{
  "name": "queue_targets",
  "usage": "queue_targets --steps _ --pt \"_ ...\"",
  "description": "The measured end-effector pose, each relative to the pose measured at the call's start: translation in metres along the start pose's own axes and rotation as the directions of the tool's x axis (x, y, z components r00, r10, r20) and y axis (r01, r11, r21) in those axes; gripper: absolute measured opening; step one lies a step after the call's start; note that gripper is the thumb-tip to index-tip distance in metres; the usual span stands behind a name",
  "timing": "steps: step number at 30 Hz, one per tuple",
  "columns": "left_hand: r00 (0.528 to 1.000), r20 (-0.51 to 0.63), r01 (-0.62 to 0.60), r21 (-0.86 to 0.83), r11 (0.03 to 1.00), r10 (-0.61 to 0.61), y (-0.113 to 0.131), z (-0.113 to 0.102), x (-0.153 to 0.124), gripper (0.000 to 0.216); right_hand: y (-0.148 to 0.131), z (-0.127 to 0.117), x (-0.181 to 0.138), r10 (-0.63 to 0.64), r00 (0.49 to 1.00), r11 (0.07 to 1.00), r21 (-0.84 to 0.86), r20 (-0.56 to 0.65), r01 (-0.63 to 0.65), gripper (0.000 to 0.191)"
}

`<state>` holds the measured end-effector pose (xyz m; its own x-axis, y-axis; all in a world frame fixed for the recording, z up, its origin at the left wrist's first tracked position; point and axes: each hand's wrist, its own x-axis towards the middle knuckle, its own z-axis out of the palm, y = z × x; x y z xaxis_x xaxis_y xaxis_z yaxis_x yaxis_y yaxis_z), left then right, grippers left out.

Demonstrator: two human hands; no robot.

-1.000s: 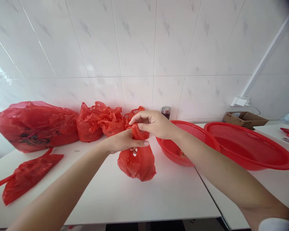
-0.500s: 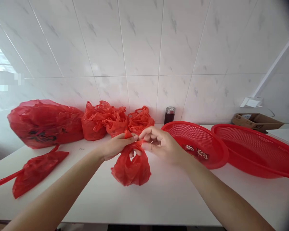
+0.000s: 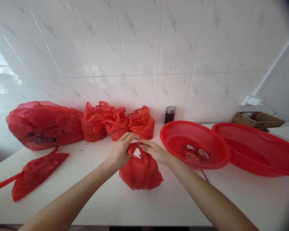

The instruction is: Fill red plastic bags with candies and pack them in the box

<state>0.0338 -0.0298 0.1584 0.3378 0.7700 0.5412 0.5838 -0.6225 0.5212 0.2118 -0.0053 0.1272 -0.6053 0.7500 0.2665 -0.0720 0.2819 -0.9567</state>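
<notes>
A small red plastic bag (image 3: 141,173) sits on the white table (image 3: 106,199) in front of me, bulging with hidden contents. My left hand (image 3: 121,150) pinches one handle of the bag at its top. My right hand (image 3: 154,150) pinches the other handle just beside it. Both hands meet above the bag's mouth, fingers closed on the thin plastic.
A big red bag (image 3: 42,125) and several smaller tied red bags (image 3: 115,122) line the tiled wall. A flat red bag (image 3: 33,175) lies at the left. Two red mesh baskets (image 3: 195,144) (image 3: 257,150) stand right, the nearer holding small packets (image 3: 195,153). A dark jar (image 3: 170,114) and cardboard box (image 3: 257,119) sit behind.
My hands have come down from chest height towards the table with the bag's handles. The bag now rests lower and a little further right, its body spread wider.
</notes>
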Motion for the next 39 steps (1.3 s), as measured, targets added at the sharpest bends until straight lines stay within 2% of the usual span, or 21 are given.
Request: queue_targets --steps 3,5,7,9,12,13,14,17,19,21,23,25,28,32,35,39 --pt "0.980 0.159 0.125 -0.031 0.992 -0.119 -0.008 -0.006 -0.014 0.025 0.008 -0.002 -0.006 0.057 0.997 0.998 -0.002 -0.051 -0.057 0.034" --pt "0.926 0.276 0.269 0.003 0.963 -0.259 -0.021 -0.011 -0.035 0.027 0.022 -0.003 -0.011 0.117 0.981 0.993 0.000 -0.153 -0.119 0.037" --pt "0.862 0.345 0.380 0.043 0.924 -0.370 -0.038 -0.015 -0.064 0.028 0.043 -0.004 -0.014 0.212 0.937 0.977 0.033 -0.278 -0.212 0.035" --pt "0.811 0.396 0.438 0.078 0.896 -0.431 -0.052 -0.018 -0.095 0.031 0.068 -0.005 -0.015 0.280 0.873 0.958 0.054 -0.399 -0.282 0.033" --pt "0.755 0.490 0.418 0.153 0.896 -0.436 -0.058 -0.018 -0.130 0.034 0.103 -0.002 -0.010 0.270 0.801 0.948 0.000 -0.535 -0.319 0.035" --pt "0.755 0.502 0.388 0.175 0.905 -0.421 -0.057 -0.016 -0.135 0.032 0.111 0.001 -0.007 0.247 0.781 0.946 -0.033 -0.573 -0.323 0.035" --pt "0.776 0.485 0.355 0.191 0.915 -0.402 -0.056 -0.014 -0.138 0.028 0.116 0.004 -0.004 0.214 0.759 0.942 -0.076 -0.615 -0.327 0.035" --pt "0.886 0.277 0.313 0.232 0.921 -0.371 -0.055 -0.003 -0.128 0.030 0.121 0.019 0.001 0.076 0.712 0.909 -0.244 -0.698 -0.337 0.034" --pt "0.912 0.126 0.348 0.261 0.900 -0.389 -0.059 0.008 -0.115 0.036 0.118 0.032 0.001 -0.010 0.729 0.867 -0.370 -0.685 -0.335 0.033" --pt "0.904 0.075 0.385 0.290 0.876 -0.422 -0.065 0.021 -0.100 0.038 0.118 0.044 -0.002 -0.068 0.780 0.809 -0.492 -0.622 -0.322 0.033" --pt "0.893 0.102 0.386 0.325 0.863 -0.438 -0.071 0.033 -0.088 0.037 0.121 0.051 -0.006 -0.087 0.834 0.737 -0.599 -0.545 -0.314 0.033" --pt "0.879 0.154 0.370 0.375 0.850 -0.451 -0.076 0.042 -0.080 0.033 0.129 0.046 -0.010 -0.077 0.864 0.657 -0.677 -0.498 -0.331 0.033" --pt "0.839 0.230 0.351 0.466 0.813 -0.494 -0.084 0.046 -0.077 0.027 0.142 0.022 -0.014 -0.043 0.857 0.534 -0.737 -0.513 -0.414 0.032" --pt "0.758 0.283 0.362 0.566 0.740 -0.588 -0.094 0.045 -0.080 0.024 0.155 -0.006 -0.015 -0.009 0.847 0.381 -0.785 -0.531 -0.488 0.032" --pt "0.705 0.284 0.385 0.616 0.687 -0.650 -0.103 0.048 -0.080 0.025 0.161 -0.006 -0.012 -0.005 0.863 0.288 -0.827 -0.506 -0.483 0.033" --pt "0.661 0.282 0.414 0.636 0.651 -0.696 -0.111 0.059 -0.078 0.027 0.163 -0.001 -0.007 0.002 0.880 0.208 -0.861 -0.474 -0.464 0.031"
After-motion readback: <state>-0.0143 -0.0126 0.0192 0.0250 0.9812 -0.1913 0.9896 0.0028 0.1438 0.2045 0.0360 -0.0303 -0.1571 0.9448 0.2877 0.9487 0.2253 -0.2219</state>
